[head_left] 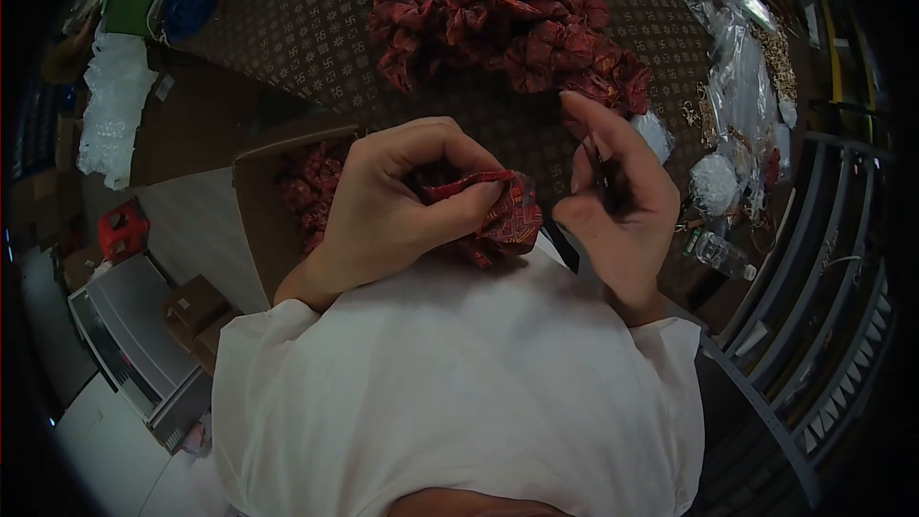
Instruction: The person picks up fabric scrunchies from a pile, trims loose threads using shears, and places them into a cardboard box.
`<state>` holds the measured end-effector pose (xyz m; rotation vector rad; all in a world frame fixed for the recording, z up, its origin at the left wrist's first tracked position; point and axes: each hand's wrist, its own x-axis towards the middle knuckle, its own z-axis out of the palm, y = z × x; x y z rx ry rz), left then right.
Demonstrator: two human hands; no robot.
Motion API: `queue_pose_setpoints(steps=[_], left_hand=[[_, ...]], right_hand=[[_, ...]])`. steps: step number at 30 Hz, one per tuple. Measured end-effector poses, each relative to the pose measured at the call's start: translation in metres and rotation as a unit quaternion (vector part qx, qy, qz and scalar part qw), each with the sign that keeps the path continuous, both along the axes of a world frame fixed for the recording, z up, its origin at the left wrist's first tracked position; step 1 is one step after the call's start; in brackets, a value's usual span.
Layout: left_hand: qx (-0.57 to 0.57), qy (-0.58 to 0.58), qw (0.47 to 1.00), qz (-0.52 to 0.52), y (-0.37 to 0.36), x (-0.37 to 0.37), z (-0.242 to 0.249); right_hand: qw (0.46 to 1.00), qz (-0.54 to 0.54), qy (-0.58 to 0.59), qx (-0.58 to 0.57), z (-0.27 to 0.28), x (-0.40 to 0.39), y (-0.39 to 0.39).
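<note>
My left hand point(412, 196) pinches a red patterned fabric pouch point(515, 218) between thumb and fingers, close in front of my chest. The pouch's gathered folds show at its top edge, and part of it is hidden behind the hand. To its right, my right hand point(622, 196) is curled around a thin dark tool point(601, 172), mostly hidden in the palm; I cannot tell its kind. A black pointed strip point(561, 245) shows between the pouch and the right hand. Beyond both hands, a heap of similar red pouches point(479, 14) lies on the patterned brown tabletop point(287, 14).
At the left, a cardboard box point(260, 220) holds more red pieces point(308, 187). Clear plastic bags point(742, 77) and a small clear bottle point(725, 257) lie on the table's right side. A grey metal rack point(814, 268) stands beyond; a red container point(123, 230) sits far left.
</note>
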<state>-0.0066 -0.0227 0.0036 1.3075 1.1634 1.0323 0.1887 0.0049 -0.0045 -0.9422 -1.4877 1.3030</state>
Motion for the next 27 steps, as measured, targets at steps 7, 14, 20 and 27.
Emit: queue_pose_setpoints(steps=[7,14,20,27], left_hand=[[-0.005,-0.035,0.999,-0.008,0.001,0.0,-0.002],[0.378,0.251,0.891,0.008,0.009,-0.008,-0.014],[0.433,0.291,0.853,-0.02,0.01,-0.004,-0.02],[0.412,0.24,0.878,-0.035,0.01,0.004,-0.031]], right_hand=[[0.978,0.162,-0.014,-0.133,0.005,-0.006,0.003],[0.935,0.182,0.066,-0.298,0.01,-0.005,0.004],[0.943,0.18,0.043,-0.277,0.009,-0.007,0.002],[0.921,0.174,0.085,-0.339,0.006,-0.005,0.002]])
